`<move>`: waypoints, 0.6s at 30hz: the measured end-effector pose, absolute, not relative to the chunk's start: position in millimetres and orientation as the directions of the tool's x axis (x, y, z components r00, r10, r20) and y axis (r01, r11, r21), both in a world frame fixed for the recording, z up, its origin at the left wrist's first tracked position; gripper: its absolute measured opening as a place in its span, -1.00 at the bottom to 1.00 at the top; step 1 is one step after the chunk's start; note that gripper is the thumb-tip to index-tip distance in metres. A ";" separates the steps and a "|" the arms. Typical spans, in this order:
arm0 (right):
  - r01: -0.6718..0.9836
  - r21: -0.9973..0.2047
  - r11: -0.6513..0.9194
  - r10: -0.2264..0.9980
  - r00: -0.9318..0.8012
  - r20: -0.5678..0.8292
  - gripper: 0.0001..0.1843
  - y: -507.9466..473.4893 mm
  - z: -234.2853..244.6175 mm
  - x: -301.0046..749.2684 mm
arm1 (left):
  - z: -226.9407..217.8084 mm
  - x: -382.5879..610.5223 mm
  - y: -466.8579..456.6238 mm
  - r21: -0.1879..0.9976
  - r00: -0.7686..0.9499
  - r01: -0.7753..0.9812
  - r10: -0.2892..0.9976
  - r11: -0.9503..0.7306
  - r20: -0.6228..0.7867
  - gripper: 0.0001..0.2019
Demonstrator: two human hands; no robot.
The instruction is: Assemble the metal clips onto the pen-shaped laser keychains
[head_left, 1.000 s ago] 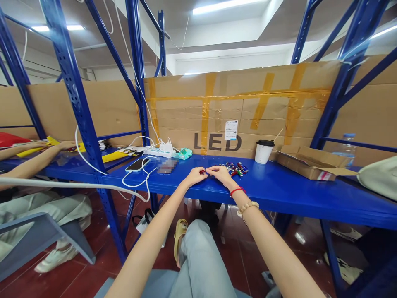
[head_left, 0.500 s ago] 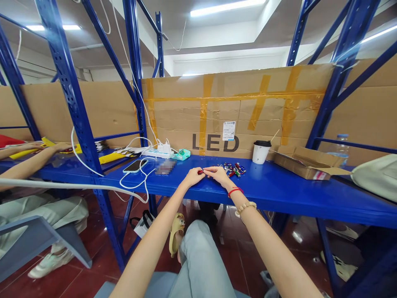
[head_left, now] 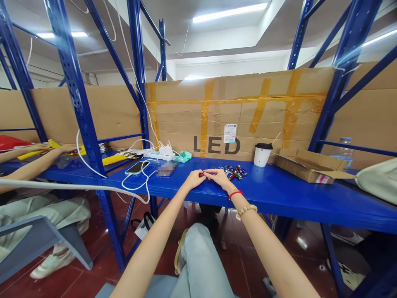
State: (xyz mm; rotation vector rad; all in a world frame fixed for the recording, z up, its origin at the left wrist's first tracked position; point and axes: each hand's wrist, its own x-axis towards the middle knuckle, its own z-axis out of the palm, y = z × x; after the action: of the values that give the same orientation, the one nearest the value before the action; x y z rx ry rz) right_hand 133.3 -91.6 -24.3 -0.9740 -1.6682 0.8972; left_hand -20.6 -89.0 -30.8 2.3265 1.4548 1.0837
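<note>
My left hand [head_left: 195, 179] is closed on a small shiny red object [head_left: 201, 174] just over the front part of the blue table [head_left: 279, 188]. My right hand [head_left: 218, 176] meets it from the other side, with its fingertips pinched at the red piece's end. Fingers cover most of the piece, so its exact kind is hidden. Right behind my right hand lies a pile of small shiny pieces [head_left: 236, 171] in red, blue, green and silver.
A white cup [head_left: 263, 155] with a black lid and an open cardboard box [head_left: 310, 167] stand to the right. On the left are a phone [head_left: 137, 167], white cables and a power strip [head_left: 159, 155]. Beyond the blue post [head_left: 76, 95], another person's arms [head_left: 40, 167] reach over yellow items.
The view has shifted slightly. Both hands stay together around the red piece, with only a small shift of the fingers. My foot has drawn back partly behind my leg.
</note>
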 end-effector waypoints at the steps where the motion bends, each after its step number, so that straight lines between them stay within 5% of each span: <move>1: 0.191 -0.892 0.409 0.905 -0.210 0.370 -0.56 -91.2 -24.7 133.4 | -30.2 -20.3 -89.6 0.507 0.251 0.705 0.843 -0.496 0.476 -0.80; 5: 0.187 -0.886 0.425 0.896 -0.224 0.383 -0.57 -91.0 -25.6 133.6 | -26.0 -16.9 -97.1 0.470 0.232 0.765 0.869 -0.440 0.437 -0.77; 11: 0.183 -0.866 0.465 0.870 -0.275 0.409 -0.69 -88.5 -27.7 132.9 | -16.8 -7.4 -112.8 0.245 0.132 0.940 0.916 -0.236 0.379 -0.71; 18: 0.172 -0.860 0.481 0.859 -0.291 0.422 -0.66 -91.2 -26.7 131.6 | -10.5 -9.1 -116.7 0.246 0.136 0.943 0.933 -0.226 0.334 -0.69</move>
State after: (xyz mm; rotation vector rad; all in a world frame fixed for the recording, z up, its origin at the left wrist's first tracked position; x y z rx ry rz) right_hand 131.6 -91.2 -26.7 -0.8782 -1.7550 0.8842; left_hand -9.1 -116.7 -10.5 2.3856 1.9688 0.6702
